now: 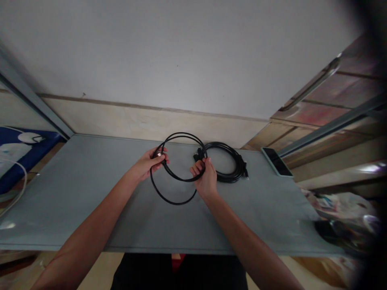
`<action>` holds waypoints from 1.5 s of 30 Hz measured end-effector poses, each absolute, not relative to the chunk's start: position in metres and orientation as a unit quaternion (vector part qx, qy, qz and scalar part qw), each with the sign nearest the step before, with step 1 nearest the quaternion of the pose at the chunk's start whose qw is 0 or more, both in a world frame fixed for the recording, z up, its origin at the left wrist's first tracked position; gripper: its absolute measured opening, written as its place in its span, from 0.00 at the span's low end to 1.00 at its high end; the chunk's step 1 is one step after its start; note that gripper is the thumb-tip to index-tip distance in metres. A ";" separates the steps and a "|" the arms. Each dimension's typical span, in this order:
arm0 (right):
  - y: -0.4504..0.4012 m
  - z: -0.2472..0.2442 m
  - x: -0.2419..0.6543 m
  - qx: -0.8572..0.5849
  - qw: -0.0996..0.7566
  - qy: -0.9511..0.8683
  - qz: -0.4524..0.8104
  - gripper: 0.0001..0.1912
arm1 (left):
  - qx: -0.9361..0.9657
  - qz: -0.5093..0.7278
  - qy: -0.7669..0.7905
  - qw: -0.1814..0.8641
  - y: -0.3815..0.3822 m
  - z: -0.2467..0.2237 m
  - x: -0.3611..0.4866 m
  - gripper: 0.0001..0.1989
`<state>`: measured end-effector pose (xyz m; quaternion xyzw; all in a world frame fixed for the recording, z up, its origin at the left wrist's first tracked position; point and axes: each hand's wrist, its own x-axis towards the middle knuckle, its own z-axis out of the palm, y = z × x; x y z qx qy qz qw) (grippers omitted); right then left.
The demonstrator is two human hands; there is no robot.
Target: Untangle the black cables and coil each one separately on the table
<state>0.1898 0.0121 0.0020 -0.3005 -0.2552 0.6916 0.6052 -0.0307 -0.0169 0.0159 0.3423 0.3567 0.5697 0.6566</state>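
A thin black cable (180, 180) hangs in loose loops between my two hands, above the grey table. My left hand (152, 161) is closed on the cable's left side, with a small metal-ended plug (159, 154) showing between thumb and fingers. On the other side, my right hand (205, 175) pinches the loops together. One loop droops lower than the others. Just behind and right of my right hand, a second coiled black cable (232, 177) lies on the table, its plug ends sticking out at both sides.
The grey table (127, 225) runs along a white wall (181, 60). A phone (277, 162) lies near its right back edge. Metal posts (51, 117) rise at the corners. A blue item with a white cord (24, 173) is at far left; plastic bags (347, 205) lie at right.
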 end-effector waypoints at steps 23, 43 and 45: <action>0.016 -0.001 0.199 -0.371 0.399 -0.596 0.590 0.19 | 0.386 0.368 0.415 0.737 -0.027 0.022 -0.030 0.19; 0.016 -0.011 0.197 -0.433 0.489 -0.689 0.314 0.07 | 0.422 0.383 0.499 0.653 -0.021 0.009 -0.022 0.27; 0.016 -0.012 0.197 -0.421 0.468 -0.705 0.326 0.08 | 0.424 0.392 0.488 0.655 -0.022 0.011 -0.022 0.28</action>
